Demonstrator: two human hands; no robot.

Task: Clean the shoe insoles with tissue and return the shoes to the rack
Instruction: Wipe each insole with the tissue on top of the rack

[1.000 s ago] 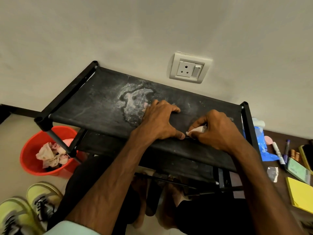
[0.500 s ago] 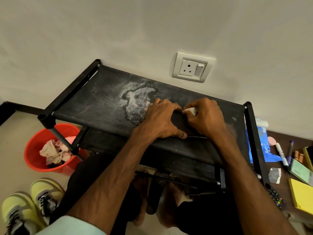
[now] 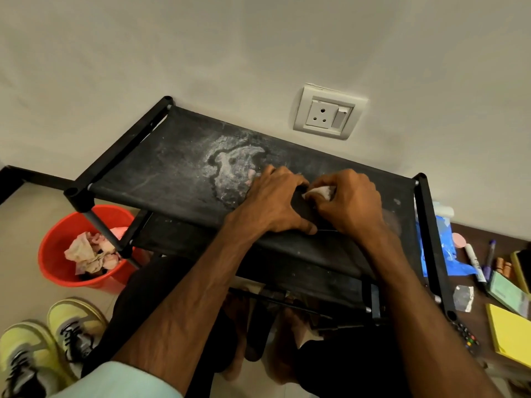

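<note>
- Fingers [image 3: 321, 206] of right hand [image 3: 349, 202]: curled tight round white tissue [image 3: 320, 192], wad pinched down onto rack top.
- Left hand [image 3: 275, 202]: spread & arched, pressing down, nothing gripped; thumb lying along rack's front edge.
- Under/btw both hands, on top shelf of rack [image 3: 161, 179], right of its centre: dark flat item [image 3: 300, 206], prob. insole or slipper. Hard to tell apart from the black fabric.
- Handling, judged: tissue light & soft, liable to shred if dragged hard; better kept balled, short strokes. Insole likely thin, floppy, apt to slide on fabric, so worth pinning close to the wiped spot.
- Yellow sneakers [image 3: 71, 326] on floor, front-left of rack: prob. light, stiffest at heel; best taken by heel collar.
- Red bucket [image 3: 48, 265] w/ used tissues [image 3: 86, 251] at rack's left front leg.
- Edges: tube frame at both ends of rack; wall right behind it, socket [image 3: 327, 113] above; pens [image 3: 474, 262], sticky notes [image 3: 508, 334] etc. crowded right of rack.
- Open room: mostly left half of rack top & floor front-left of rack.
</note>
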